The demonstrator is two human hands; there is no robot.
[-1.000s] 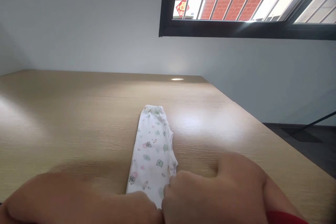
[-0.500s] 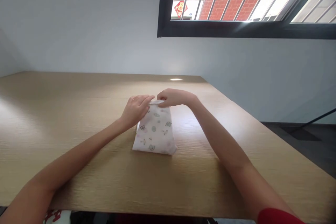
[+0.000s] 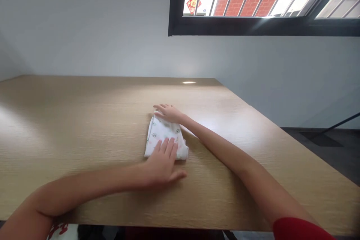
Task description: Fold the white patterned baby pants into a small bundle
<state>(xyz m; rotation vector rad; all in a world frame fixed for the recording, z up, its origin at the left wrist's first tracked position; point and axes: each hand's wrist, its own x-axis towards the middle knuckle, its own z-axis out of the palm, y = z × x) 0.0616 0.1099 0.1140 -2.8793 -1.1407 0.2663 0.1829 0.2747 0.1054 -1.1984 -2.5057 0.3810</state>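
A: Closest to the camera?

B: A red sleeve (image 3: 300, 228) at lower right, by the near edge of the wooden tabletop (image 3: 78, 138). Then, farther in, the left hand (image 3: 160, 165).

A: Grip there?

B: Apart. Fingers spread forward over the near half of the cloth, thumb splayed off to the right above the wood, clamped on nothing. Pressing or only skimming? Cannot tell.

A: And under those fingers?

B: A folded white printed garment (image 3: 164, 130), lying on the tabletop between the two hands and partly hidden by both. Small figures scattered over it, layers showing along the left side, a rumpled corner at near right.

A: Handling?

B: Light, soft and limp, by the look of it; hardly fragile, but probably easy to skew or crease under a dragging palm. Best taken at the near corners, all layers pinched together, to avoid peeling one away.

A: Farther on?

B: Across the far edge of the garment, the right hand (image 3: 168, 114). Grip apart too: fingers stretched out, thumb separate, no pinch visible.

A: Beyond?

B: Pale wall (image 3: 84, 22), then a dark-framed window (image 3: 242, 26) with bars, and outside, a red diamond-shaped decoration (image 3: 194, 4).
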